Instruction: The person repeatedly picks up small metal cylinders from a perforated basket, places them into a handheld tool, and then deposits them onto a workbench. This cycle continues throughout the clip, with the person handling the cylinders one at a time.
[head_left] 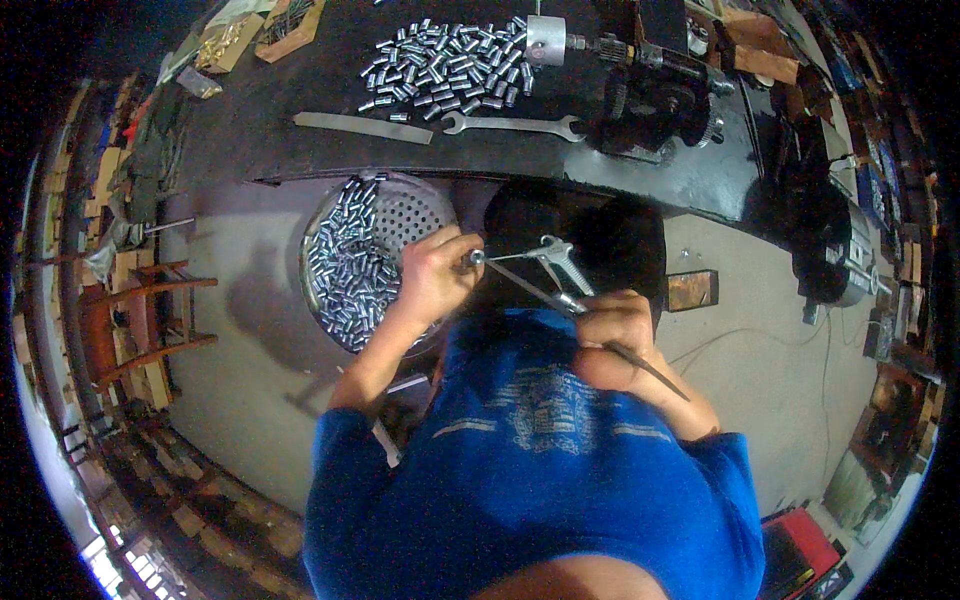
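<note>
My left hand (pixel 440 272) is closed, pinching a small shiny metal sleeve (pixel 477 258) end-on between the fingertips. My right hand (pixel 618 335) is wrapped around a long thin metal tool (pixel 527 284), which looks like a file or scraper. Its forward end reaches the sleeve, while a pointed dark end sticks out behind the fist. An air blow gun (pixel 560 264) lies between my hands, its thin nozzle directed at the sleeve; whether my right hand touches its handle I cannot tell. Left of my left hand, a round perforated metal basin (pixel 415 212) holds many similar sleeves (pixel 350 265).
On the dark workbench (pixel 230 130) ahead sit a pile of sleeves (pixel 450 65), a flat metal strip (pixel 365 128), an open-end wrench (pixel 515 126) and a geared machine (pixel 660 105). A wooden stool (pixel 150 320) stands left; a small box (pixel 692 291) is on the floor right.
</note>
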